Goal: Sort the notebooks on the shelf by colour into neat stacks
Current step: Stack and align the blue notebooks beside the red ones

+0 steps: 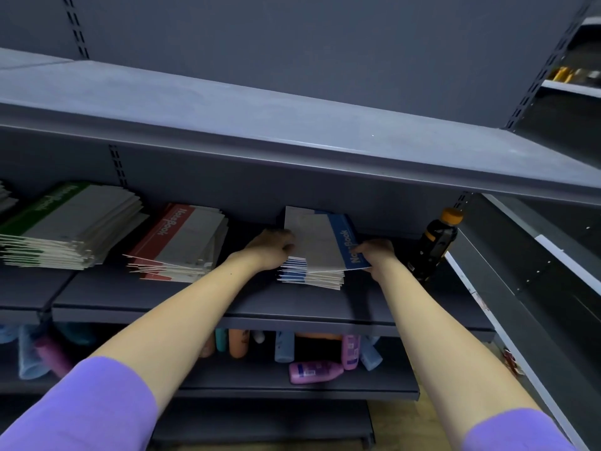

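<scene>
Blue-spined grey-covered notebook (325,242), top of the blue stack (310,276), lies tilted, its far end raised above the pile; spine reads "NoteBook". Stack sits on the dark grey metal shelf (195,304), right of centre, edges uneven at the front. Left hand (273,247) grips the notebook's left edge, fingers curled onto the cover. Right hand (374,252) holds the blue spine edge, fingers wrapped beneath it. Both forearms bare, purple sleeves pushed up. To the left, well apart: red-spined notebook stack (182,242), fanned at its front corner. Further left: green-spined notebook stack (71,222), taller. Just right of the right hand: black bottle with orange cap (435,245), upright on the same shelf. Shelf below holds assorted pink, blue and orange bottles (312,369), some lying down.
</scene>
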Demonstrator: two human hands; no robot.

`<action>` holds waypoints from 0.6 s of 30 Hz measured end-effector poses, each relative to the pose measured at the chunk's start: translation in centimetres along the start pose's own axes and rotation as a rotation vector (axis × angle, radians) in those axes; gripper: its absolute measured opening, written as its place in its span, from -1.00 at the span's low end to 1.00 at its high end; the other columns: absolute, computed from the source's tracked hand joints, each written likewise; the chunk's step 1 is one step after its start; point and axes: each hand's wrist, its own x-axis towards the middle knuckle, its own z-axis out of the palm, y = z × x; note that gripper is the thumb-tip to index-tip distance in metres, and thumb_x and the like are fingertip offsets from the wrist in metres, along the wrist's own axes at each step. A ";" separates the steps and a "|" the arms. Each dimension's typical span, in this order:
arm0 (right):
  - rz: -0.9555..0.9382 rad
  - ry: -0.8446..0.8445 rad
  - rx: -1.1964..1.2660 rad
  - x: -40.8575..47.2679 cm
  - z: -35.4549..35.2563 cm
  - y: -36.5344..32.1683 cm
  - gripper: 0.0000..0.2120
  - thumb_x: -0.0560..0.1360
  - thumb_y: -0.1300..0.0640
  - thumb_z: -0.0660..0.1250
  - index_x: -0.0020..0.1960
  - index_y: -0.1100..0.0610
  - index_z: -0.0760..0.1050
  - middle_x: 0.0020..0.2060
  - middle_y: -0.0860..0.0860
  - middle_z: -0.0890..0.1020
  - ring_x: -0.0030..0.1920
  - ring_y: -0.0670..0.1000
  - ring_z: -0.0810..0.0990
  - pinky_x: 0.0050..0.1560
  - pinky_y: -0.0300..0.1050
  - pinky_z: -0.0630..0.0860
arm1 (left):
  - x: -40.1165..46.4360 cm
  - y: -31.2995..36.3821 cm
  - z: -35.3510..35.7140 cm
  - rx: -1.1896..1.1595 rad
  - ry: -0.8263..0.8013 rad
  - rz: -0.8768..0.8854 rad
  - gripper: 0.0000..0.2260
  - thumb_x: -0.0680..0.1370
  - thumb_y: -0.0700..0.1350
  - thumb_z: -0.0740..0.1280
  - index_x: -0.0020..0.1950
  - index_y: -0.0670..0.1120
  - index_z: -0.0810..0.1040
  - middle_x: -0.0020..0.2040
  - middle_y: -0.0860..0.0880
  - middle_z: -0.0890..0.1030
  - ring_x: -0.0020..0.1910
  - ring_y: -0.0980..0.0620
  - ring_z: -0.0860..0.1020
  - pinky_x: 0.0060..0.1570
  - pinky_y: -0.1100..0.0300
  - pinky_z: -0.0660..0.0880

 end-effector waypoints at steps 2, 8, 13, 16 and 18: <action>0.037 -0.027 0.042 -0.2 -0.1 0.1 -0.64 0.49 0.33 0.43 0.27 0.30 0.50 0.12 0.18 0.58 0.09 0.19 0.59 0.05 0.08 0.60 | -0.1 0.4 0.7 0.046 -0.037 0.029 -0.63 0.67 -0.16 0.11 0.46 0.04 0.42 0.52 0.02 0.35 0.52 -0.14 0.23 0.52 0.05 0.10; 0.103 0.015 0.057 -0.1 -1.8 1.7 -0.60 0.49 0.39 0.40 0.31 0.36 0.45 0.11 0.21 0.57 0.12 0.23 0.58 0.03 0.12 0.62 | -0.2 1.6 1.7 0.053 -0.055 0.070 -0.56 0.66 -0.16 0.09 0.52 0.14 0.31 0.56 0.07 0.29 0.54 -0.16 0.17 0.52 0.00 0.12; 0.134 -0.012 0.096 0.3 -3.8 3.3 -0.70 0.56 0.39 0.27 0.29 0.31 0.43 -0.06 0.13 0.50 -0.08 0.08 0.53 0.02 0.04 0.60 | -1.2 -0.1 0.8 0.116 0.020 0.058 -0.62 0.71 -0.05 0.07 0.54 0.11 0.32 0.56 0.06 0.29 0.50 -0.08 0.23 0.47 0.07 0.12; 0.159 -0.026 0.241 -0.1 -3.7 3.6 -0.85 0.59 0.39 0.26 0.14 0.24 0.42 -0.09 0.12 0.49 -0.05 0.07 0.51 0.05 0.02 0.54 | -1.3 -0.3 0.6 0.127 0.000 0.083 -0.62 0.72 -0.05 0.05 0.55 0.14 0.30 0.58 0.07 0.24 0.54 -0.06 0.17 0.49 0.08 0.06; 0.134 -0.058 0.284 -0.3 -3.4 3.6 -0.81 0.59 0.39 0.26 0.17 0.22 0.44 -0.04 0.13 0.51 0.03 0.10 0.52 -0.05 0.02 0.55 | -1.0 -0.2 0.7 0.111 0.001 0.092 -0.63 0.72 -0.06 0.05 0.53 0.10 0.35 0.56 0.06 0.29 0.51 -0.07 0.22 0.44 0.13 0.11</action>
